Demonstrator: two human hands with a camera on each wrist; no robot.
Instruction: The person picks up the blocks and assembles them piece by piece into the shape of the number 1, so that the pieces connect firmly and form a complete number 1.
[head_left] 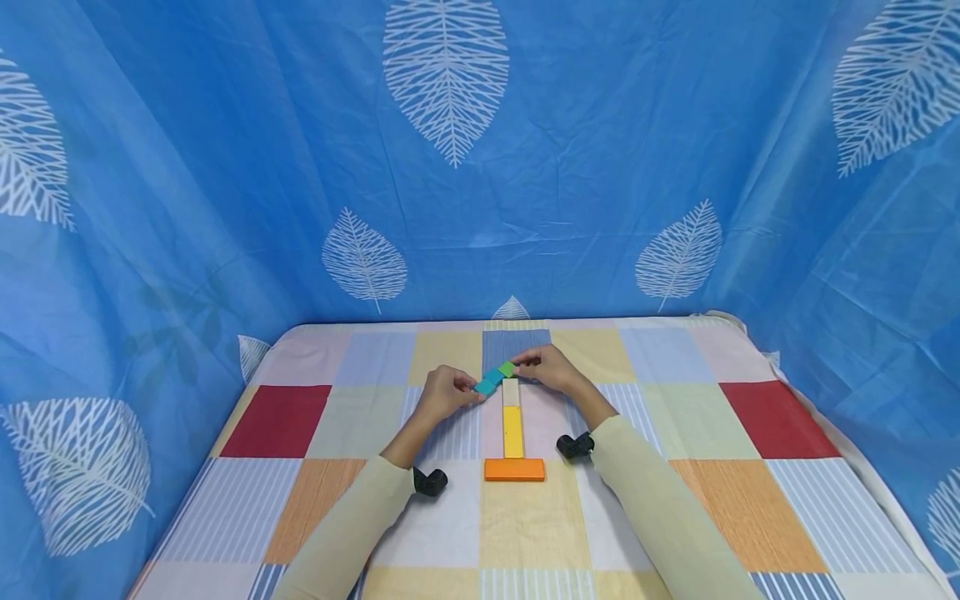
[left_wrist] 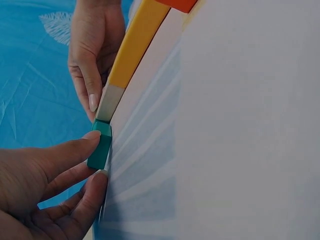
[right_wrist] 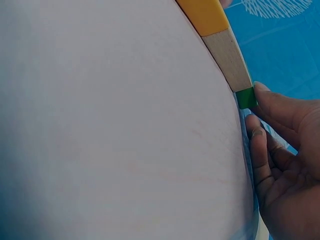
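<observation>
A short slanting row of small blocks lies on the cloth: a teal block (head_left: 484, 388) at its lower left, a blue block (head_left: 494, 376) in the middle and a green block (head_left: 507, 369) at its upper right. My left hand (head_left: 447, 392) pinches the teal end, its thumb on the block (left_wrist: 101, 145) in the left wrist view. At the other end my right hand (head_left: 546, 367) holds the green block (right_wrist: 246, 98) between thumb and fingers. Just below the row stands the end of a pale wooden block (head_left: 511, 392), followed by a yellow block (head_left: 512, 432).
An orange block (head_left: 514, 470) lies crosswise below the yellow one. The patchwork cloth (head_left: 420, 533) covers the table, and a blue leaf-print curtain (head_left: 525, 208) hangs behind and at both sides. Black wrist cameras (head_left: 430, 482) sit on both wrists.
</observation>
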